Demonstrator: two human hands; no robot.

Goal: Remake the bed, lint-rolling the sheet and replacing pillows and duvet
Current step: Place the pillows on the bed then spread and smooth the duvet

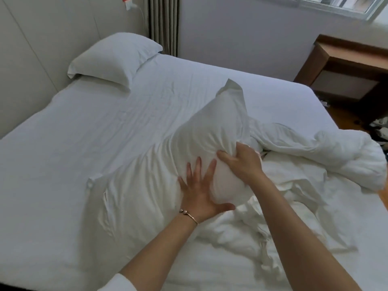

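L hand (199, 192) flat, fingers (198, 164) splayed; R hand (241, 162) curled, gripping.

Light: soft, dim daylight from window (336, 5) | Shadows: faint, diffuse | Glare: none | Focus: slightly soft, hands mildly blurred | Edges: wide-angle bowing was evident

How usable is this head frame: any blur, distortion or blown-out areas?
Head view: wide-angle bending curves the bed edges; soft, compressed detail throughout; the duvet nears blown-out white; the held pillow and both hands, left hand and right hand, stay readable; dim, even daylight, faint shadows.
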